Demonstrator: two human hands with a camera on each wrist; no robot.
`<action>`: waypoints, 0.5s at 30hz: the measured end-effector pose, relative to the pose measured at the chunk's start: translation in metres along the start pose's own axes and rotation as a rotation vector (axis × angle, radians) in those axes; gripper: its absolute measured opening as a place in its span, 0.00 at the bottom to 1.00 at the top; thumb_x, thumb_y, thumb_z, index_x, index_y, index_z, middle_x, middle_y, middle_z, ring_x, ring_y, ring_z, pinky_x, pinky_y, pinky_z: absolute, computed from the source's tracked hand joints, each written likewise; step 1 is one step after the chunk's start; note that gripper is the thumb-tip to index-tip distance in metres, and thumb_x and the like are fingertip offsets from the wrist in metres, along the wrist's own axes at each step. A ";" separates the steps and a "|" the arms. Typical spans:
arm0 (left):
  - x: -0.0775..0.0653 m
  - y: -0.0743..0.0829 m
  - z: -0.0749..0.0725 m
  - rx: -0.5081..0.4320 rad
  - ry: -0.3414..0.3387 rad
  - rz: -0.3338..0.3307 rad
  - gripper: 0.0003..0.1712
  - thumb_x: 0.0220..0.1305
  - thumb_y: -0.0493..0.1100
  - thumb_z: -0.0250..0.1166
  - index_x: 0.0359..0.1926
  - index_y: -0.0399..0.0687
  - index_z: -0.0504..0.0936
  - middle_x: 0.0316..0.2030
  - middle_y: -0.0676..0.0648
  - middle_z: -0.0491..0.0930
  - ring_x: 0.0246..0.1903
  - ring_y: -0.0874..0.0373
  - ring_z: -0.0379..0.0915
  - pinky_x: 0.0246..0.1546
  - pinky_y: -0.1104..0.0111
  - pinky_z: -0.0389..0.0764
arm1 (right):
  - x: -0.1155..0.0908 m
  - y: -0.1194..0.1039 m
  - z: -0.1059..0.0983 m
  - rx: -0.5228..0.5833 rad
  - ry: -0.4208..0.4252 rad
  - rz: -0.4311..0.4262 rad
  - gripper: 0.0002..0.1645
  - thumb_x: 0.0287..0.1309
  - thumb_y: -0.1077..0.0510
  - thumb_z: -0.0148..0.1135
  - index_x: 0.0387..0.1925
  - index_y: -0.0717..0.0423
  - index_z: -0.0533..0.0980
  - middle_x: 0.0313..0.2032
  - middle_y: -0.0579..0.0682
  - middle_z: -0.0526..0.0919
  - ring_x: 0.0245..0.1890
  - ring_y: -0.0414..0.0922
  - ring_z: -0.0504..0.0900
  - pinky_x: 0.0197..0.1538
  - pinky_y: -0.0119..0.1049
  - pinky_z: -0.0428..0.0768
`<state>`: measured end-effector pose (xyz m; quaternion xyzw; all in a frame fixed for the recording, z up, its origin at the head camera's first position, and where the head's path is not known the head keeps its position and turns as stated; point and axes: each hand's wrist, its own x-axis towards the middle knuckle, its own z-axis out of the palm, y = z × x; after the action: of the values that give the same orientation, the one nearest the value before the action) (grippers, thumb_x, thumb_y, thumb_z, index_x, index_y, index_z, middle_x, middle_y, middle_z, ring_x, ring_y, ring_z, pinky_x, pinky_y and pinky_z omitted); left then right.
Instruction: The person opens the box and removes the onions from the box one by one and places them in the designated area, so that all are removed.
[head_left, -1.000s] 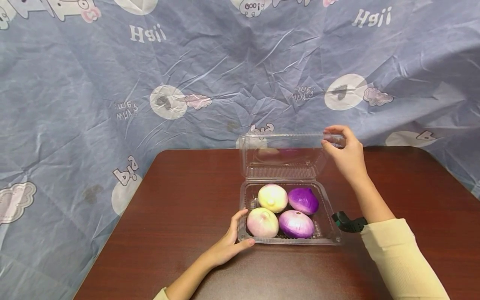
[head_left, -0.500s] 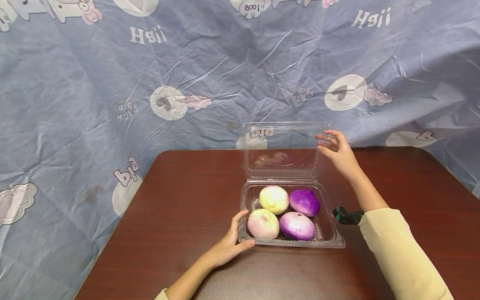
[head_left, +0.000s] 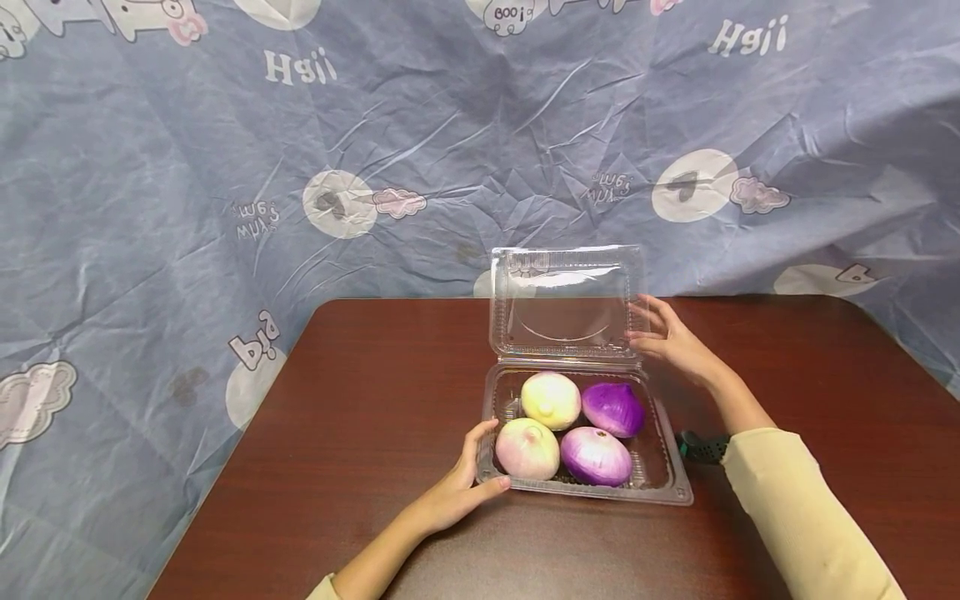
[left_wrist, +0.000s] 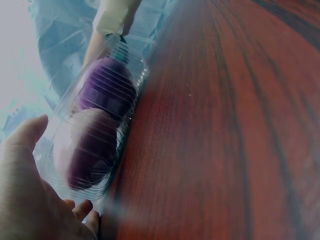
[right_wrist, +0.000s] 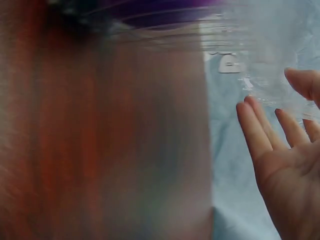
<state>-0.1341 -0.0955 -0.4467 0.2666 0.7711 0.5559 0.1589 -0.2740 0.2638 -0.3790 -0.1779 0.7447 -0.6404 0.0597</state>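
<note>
A clear plastic clamshell container [head_left: 663, 471] lies on the table with its hinged lid [head_left: 562, 304] raised upright at the back. Inside sit several onions: a yellow one [head_left: 551, 400], a pinkish-white one [head_left: 527, 448], a dark purple one [head_left: 613, 408] and a purple-and-white one [head_left: 596, 456]. My left hand [head_left: 453, 493] holds the front left corner, thumb along the front rim and fingers along the left side. At the lid's right edge is my right hand [head_left: 678, 342], its fingers extended; the right wrist view shows the lid's edge between thumb and straight fingers [right_wrist: 260, 132].
The brown wooden table [head_left: 375, 400] runs back to a blue patterned cloth [head_left: 420, 125] hung behind it. A dark strap-like device [head_left: 703, 448] is on the right wrist, close to the container's right side.
The lid has swung further back to upright. My right hand has let go of its pinch at the lid's top corner and moved down along its right edge. The left hand stays put.
</note>
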 end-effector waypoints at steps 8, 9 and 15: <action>0.000 -0.001 0.000 0.007 0.009 0.002 0.36 0.67 0.54 0.45 0.67 0.52 0.38 0.69 0.44 0.37 0.70 0.46 0.27 0.64 0.41 0.39 | -0.005 0.024 0.001 0.076 -0.003 0.078 0.44 0.62 0.67 0.48 0.68 0.62 0.33 0.66 0.73 0.40 0.41 0.31 0.79 0.45 0.24 0.77; 0.000 -0.001 0.001 0.006 0.012 0.007 0.36 0.67 0.54 0.45 0.67 0.51 0.38 0.69 0.44 0.37 0.70 0.46 0.27 0.64 0.41 0.39 | -0.005 0.026 0.001 0.065 -0.002 0.082 0.43 0.62 0.65 0.49 0.69 0.62 0.35 0.66 0.73 0.41 0.41 0.30 0.79 0.44 0.23 0.77; 0.001 -0.002 0.001 0.010 0.020 0.021 0.36 0.67 0.52 0.45 0.67 0.50 0.38 0.69 0.44 0.38 0.70 0.46 0.29 0.64 0.41 0.40 | -0.004 0.041 0.004 0.034 0.012 0.091 0.40 0.64 0.60 0.49 0.68 0.65 0.40 0.65 0.72 0.47 0.42 0.28 0.79 0.45 0.21 0.75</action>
<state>-0.1350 -0.0950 -0.4491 0.2701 0.7726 0.5561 0.1442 -0.2763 0.2661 -0.4199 -0.1391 0.7415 -0.6506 0.0873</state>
